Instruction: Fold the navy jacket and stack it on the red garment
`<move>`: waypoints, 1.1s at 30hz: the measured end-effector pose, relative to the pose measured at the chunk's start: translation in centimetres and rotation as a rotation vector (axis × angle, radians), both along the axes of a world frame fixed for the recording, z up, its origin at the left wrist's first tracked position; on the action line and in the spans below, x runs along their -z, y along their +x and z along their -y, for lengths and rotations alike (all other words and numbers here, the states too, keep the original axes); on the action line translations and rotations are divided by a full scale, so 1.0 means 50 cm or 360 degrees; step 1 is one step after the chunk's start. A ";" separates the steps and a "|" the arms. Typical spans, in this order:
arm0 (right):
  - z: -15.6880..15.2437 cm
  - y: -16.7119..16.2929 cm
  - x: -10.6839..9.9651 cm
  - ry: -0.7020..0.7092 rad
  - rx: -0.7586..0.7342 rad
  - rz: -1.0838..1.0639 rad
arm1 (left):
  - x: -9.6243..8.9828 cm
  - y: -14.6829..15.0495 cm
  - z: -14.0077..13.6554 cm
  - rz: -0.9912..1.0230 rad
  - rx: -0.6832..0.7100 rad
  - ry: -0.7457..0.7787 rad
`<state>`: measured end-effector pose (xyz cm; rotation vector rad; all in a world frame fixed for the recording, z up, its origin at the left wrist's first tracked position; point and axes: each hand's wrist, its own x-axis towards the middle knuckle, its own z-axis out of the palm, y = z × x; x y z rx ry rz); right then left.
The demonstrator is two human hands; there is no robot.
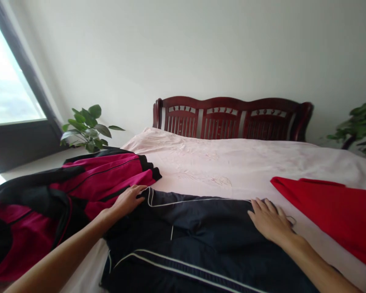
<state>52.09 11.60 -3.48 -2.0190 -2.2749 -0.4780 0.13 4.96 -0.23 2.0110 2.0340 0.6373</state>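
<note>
Now, garment (213, 234): lower centre, crosswise.
Left hand (130, 200): touching left corner; grip unclear.
Right hand (269, 219): flat over right corner.

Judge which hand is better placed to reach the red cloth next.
Right, probably: the right hand, on the dark garment, is nearer the red cloth; the left hand is by the pink jacket.

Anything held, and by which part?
Can't tell if held: left grip touches the far-left corner of the navy garment; right grip lies palm-down on its far-right corner.
</note>
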 end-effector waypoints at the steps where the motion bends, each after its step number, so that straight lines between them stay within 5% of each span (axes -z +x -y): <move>1: 0.002 -0.023 -0.018 0.0011 -0.0065 -0.0030 | 0.008 -0.002 -0.013 0.0026 -0.0007 -0.0025; 6: 0.048 -0.206 -0.108 -0.0086 -0.0987 -0.0386 | 0.038 -0.003 -0.060 0.0109 -0.0044 -0.0030; 10: 0.096 -0.341 -0.119 -0.0389 -0.1265 -0.0492 | 0.041 -0.008 -0.071 0.0107 -0.0050 -0.0027; 17: 0.113 -0.377 -0.057 -0.0670 -0.1220 -0.0499 | 0.036 -0.001 -0.072 0.0021 0.0034 0.0002; 22: 0.120 -0.356 -0.066 -0.0816 -0.1260 -0.0581 | 0.022 0.004 -0.065 -0.0036 0.0158 -0.0035; 28: 0.127 -0.355 -0.069 -0.0939 -0.1131 -0.0802 | -0.039 0.065 -0.040 -0.0151 0.0203 0.0045; 33: 0.131 -0.362 -0.057 -0.0876 -0.1101 -0.1052 | 0.013 0.154 0.013 -0.0266 0.0612 0.0032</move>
